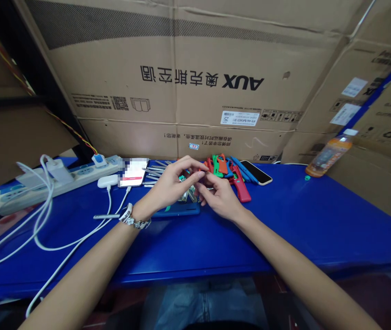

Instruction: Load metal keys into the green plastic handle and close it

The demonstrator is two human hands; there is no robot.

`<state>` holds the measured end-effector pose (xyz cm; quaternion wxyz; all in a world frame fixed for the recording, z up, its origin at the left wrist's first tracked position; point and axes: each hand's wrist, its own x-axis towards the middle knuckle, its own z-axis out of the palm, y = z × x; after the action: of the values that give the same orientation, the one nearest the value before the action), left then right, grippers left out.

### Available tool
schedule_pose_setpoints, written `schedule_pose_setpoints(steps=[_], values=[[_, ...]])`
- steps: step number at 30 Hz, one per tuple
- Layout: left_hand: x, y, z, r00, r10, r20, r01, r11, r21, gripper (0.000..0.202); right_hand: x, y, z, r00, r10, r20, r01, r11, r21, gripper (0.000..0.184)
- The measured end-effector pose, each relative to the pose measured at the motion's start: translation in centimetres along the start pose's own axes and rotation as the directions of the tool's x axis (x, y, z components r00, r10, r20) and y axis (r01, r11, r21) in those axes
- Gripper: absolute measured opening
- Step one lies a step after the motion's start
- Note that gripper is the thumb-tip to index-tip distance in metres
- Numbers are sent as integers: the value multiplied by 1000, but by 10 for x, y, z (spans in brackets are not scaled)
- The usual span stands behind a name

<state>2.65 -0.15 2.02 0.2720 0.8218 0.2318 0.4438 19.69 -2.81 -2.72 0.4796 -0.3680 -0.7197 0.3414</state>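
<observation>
My left hand (173, 183) and my right hand (223, 196) meet over the middle of the blue table (285, 220). Their fingertips are pinched close together, and whatever lies between them is too small or hidden to name. Beneath the fingers is a loose group of small shiny metal pieces (192, 195), partly covered. Several slim silver metal rods (152, 173) lie to the left of my left hand. Just beyond my right hand sits a pile of coloured plastic pieces (222, 166) in red, green, orange and blue. A dark blue flat case (181, 210) rests under my wrists.
At the left are a power strip (85, 172) with white cables (49, 208), a white charger (108, 181) and a lit phone (133, 172). Another phone (257, 173) lies behind the pile. An orange drink bottle (331, 153) leans at right. Cardboard (195, 50) walls the back.
</observation>
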Motion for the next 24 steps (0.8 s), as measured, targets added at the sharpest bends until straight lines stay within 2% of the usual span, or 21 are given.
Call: schedule_pose_setpoints(steps=[4, 7, 10, 15, 17, 20, 24], values=[[0, -1, 2, 999, -33, -35, 32, 999, -23, 14, 2, -4, 3, 995, 9, -95, -10, 1000, -5, 29], [1, -6, 6, 989, -86, -123, 83, 996, -32, 24, 4, -6, 4, 981, 41, -189, -33, 998, 47, 34], [1, -8, 7, 980, -99, -173, 101, 995, 1, 26, 5, -4, 3, 983, 36, -181, -33, 999, 20, 31], [1, -3, -3, 1000, -19, 19, 17, 998, 60, 20, 3, -2, -3, 994, -17, -108, 8, 996, -83, 21], [1, -3, -4, 1000, 1, 25, -2, 998, 57, 19, 2, -3, -4, 996, -34, -87, 23, 992, -124, 19], [2, -7, 2, 997, -26, -74, 28, 999, 28, 14, 2, -4, -1, 996, -57, -75, 45, 987, -157, 21], [2, -14, 13, 972, -95, -215, 101, 995, 21, 28, 3, -1, 5, 992, -31, -122, 18, 995, -100, 25]])
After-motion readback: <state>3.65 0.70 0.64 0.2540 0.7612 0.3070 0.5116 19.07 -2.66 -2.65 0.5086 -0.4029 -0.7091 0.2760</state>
